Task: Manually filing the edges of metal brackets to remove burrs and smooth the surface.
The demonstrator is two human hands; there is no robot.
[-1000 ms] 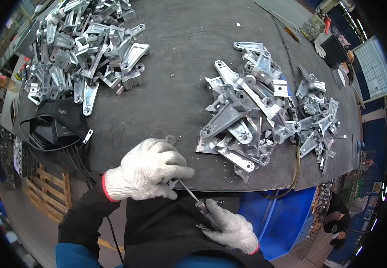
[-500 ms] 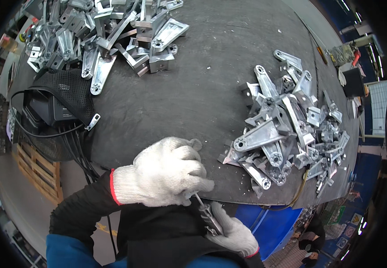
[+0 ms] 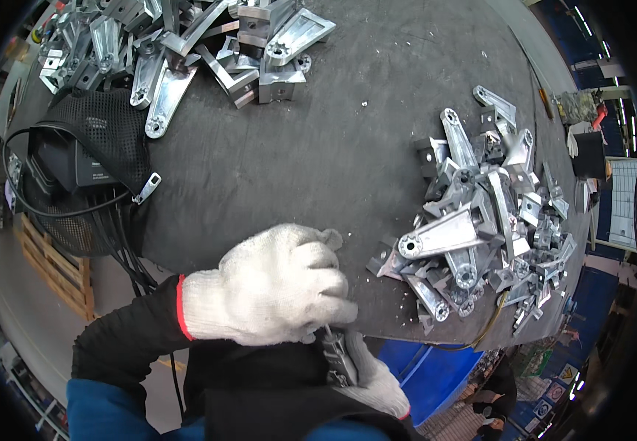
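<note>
My left hand (image 3: 278,287), in a white knit glove with a red cuff, is closed with its fingers curled down at the table's front edge. A thin metal rod (image 3: 327,331) shows between its fingers and a silver metal casting (image 3: 340,359); the rest of the rod is hidden by the glove. My right hand (image 3: 374,382), gloved alike, is wrapped round that casting from the right, below the table edge. The rod's tip meets the upper end of the casting; whether it goes inside I cannot make out.
Silver arm-shaped castings (image 3: 443,234) lie heaped on the right of the dark table (image 3: 282,162). Another heap of castings (image 3: 171,95) fills the far left. A black mesh pouch (image 3: 101,125) with cables sits at left. A blue bin (image 3: 436,382) stands below the front edge.
The view has shifted slightly, so the heaps appear farther right. The left hand has come closer to the casting, and less of the rod shows between them. Both hands keep their grip.
</note>
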